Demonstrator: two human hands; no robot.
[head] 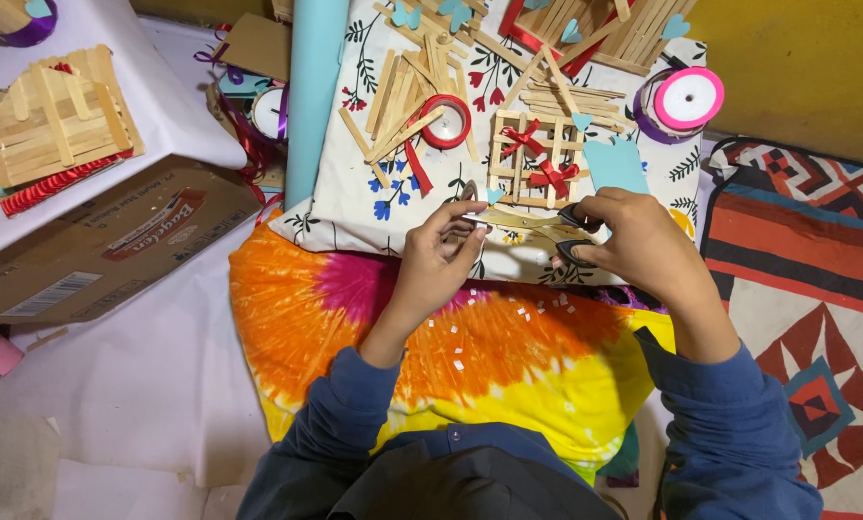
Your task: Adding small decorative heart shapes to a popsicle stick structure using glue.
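Note:
My right hand (638, 246) grips the black handles of a pair of scissors (532, 221), whose gold blades point left. My left hand (441, 255) pinches a small pale piece at the blade tips; the piece is too small to make out. Both hands hover over the near edge of a floral white cloth (345, 193). Just beyond them lies a square frame of craft sticks (537, 159) with two red ribbon bows. Small white scraps dot the orange and yellow tie-dye fabric (470, 356) on my lap.
Loose craft sticks and a red ribbon spool (446, 122) lie on the cloth. A pink spool (688, 98) sits at right, a light blue paper roll (311, 96) at left. A stick house (56, 120) stands on a white-covered cardboard box (114, 246). A patterned rug (807, 279) lies at right.

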